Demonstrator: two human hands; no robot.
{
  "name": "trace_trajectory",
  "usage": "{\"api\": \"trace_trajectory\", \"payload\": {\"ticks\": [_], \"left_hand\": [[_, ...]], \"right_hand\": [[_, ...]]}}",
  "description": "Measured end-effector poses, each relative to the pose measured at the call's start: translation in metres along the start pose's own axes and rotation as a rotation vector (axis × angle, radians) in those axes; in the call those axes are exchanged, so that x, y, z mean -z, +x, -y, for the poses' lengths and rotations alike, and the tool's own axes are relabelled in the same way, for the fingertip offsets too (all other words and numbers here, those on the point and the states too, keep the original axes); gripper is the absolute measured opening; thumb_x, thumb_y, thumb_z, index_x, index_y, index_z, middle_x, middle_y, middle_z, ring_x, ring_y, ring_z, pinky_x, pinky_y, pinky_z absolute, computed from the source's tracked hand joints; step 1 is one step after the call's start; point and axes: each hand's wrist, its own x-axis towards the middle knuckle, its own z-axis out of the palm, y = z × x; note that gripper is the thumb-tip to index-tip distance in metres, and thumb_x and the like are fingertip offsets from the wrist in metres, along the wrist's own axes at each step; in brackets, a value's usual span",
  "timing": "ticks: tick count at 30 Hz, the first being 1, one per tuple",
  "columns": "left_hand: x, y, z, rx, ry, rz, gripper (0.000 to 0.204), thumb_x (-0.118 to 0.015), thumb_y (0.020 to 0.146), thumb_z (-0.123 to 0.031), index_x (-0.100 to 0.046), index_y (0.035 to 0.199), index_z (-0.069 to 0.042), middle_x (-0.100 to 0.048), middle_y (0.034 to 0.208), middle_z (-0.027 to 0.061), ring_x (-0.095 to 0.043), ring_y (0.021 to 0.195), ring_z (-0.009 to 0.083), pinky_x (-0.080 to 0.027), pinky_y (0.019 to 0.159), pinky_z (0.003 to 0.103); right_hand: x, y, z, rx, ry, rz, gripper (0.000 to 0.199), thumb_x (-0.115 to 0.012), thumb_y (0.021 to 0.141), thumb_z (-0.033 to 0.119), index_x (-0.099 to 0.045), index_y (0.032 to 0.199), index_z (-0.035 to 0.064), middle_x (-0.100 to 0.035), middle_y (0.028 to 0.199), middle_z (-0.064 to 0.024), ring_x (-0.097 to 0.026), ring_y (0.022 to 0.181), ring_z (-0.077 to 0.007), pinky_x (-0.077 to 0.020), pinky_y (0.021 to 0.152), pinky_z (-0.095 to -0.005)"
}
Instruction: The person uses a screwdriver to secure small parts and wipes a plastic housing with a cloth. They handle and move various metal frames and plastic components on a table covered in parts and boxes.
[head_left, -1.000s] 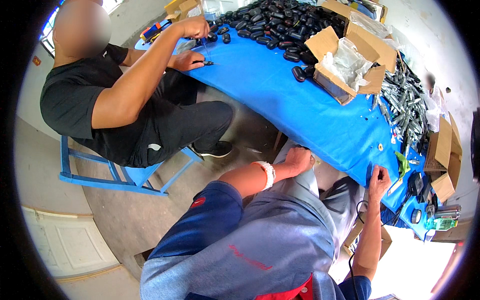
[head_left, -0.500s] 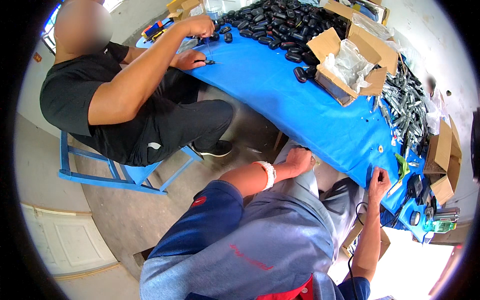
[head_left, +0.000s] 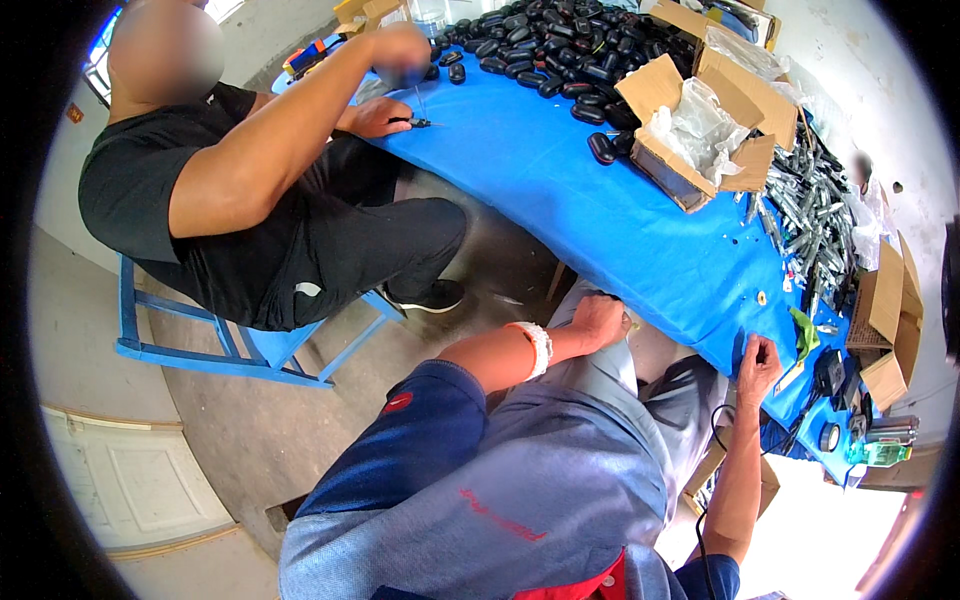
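My left hand (head_left: 601,322), with a pale band (head_left: 541,349) at its wrist, rests closed on my grey-clad thigh near the table edge. A small dark bit shows at its fingers, too small to name. At the front edge of the blue cloth (head_left: 640,270), my right hand (head_left: 758,372) is closed with thumb and fingertips together. What it pinches, if anything, cannot be made out. Near it lie a green scrap (head_left: 804,334) and a small ring-shaped piece (head_left: 762,298). A black cord (head_left: 716,428) runs beside my right forearm.
Dark oval cases (head_left: 560,50) are heaped at the back. An open carton (head_left: 690,150) holds clear plastic bags, beside a pile of clear-and-metal parts (head_left: 815,215). Another carton (head_left: 885,320) stands right. A co-worker (head_left: 230,190) sits left on a blue chair (head_left: 230,360), holding a small black part.
The co-worker's raised hand is now blurred by motion, and that arm has shifted slightly left. Both of my hands stay where they were.
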Motion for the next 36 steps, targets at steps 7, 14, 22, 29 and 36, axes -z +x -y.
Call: {"api": "trace_trajectory", "payload": {"ticks": [7, 14, 22, 29, 36], "left_hand": [[-0.004, 0.001, 0.003, -0.018, 0.003, 0.006, 0.029, -0.057, 0.076, -0.026, -0.069, 0.070, -0.001, -0.067, 0.078, 0.0221, -0.067, 0.074, 0.0355, -0.053, 0.071, 0.045], [-0.006, 0.001, 0.003, -0.022, -0.007, -0.022, 0.028, -0.057, 0.075, -0.025, -0.069, 0.069, -0.001, -0.067, 0.077, 0.0223, -0.067, 0.074, 0.0356, -0.053, 0.071, 0.045], [0.007, -0.004, -0.005, -0.047, -0.025, -0.049, 0.027, -0.057, 0.075, -0.025, -0.068, 0.069, -0.001, -0.066, 0.074, 0.0221, -0.067, 0.071, 0.0357, -0.053, 0.068, 0.045], [-0.010, 0.002, 0.006, -0.024, -0.016, -0.011, 0.027, -0.058, 0.075, -0.025, -0.068, 0.069, 0.000, -0.067, 0.077, 0.0228, -0.067, 0.073, 0.0358, -0.053, 0.069, 0.045], [-0.003, 0.000, 0.000, -0.037, -0.001, -0.028, 0.028, -0.057, 0.075, -0.025, -0.068, 0.068, -0.001, -0.067, 0.075, 0.0218, -0.067, 0.071, 0.0356, -0.053, 0.068, 0.045]], "right_hand": [[0.000, 0.000, -0.005, -0.005, -0.016, 0.015, 0.027, -0.064, 0.089, 0.023, -0.063, 0.080, -0.0028, -0.054, 0.062, -0.0010, -0.045, 0.059, -0.0074, -0.0387, 0.055, -0.0251], [-0.001, 0.000, -0.004, -0.004, 0.010, 0.005, 0.027, -0.064, 0.088, 0.024, -0.064, 0.080, -0.0024, -0.055, 0.061, -0.0032, -0.046, 0.057, -0.0088, -0.0397, 0.054, -0.0270], [0.002, 0.000, -0.003, -0.011, -0.012, 0.020, 0.026, -0.064, 0.087, 0.023, -0.063, 0.080, -0.0025, -0.055, 0.060, -0.0041, -0.047, 0.056, -0.0093, -0.0402, 0.054, -0.0272], [0.000, 0.000, -0.001, 0.007, -0.010, 0.010, 0.025, -0.064, 0.088, 0.022, -0.063, 0.080, -0.0019, -0.055, 0.059, -0.0043, -0.047, 0.056, -0.0097, -0.0401, 0.054, -0.0274], [0.000, 0.001, -0.003, 0.011, -0.012, 0.009, 0.026, -0.064, 0.088, 0.022, -0.063, 0.079, -0.0018, -0.053, 0.058, -0.0037, -0.045, 0.055, -0.0093, -0.0383, 0.052, -0.0278]]}}
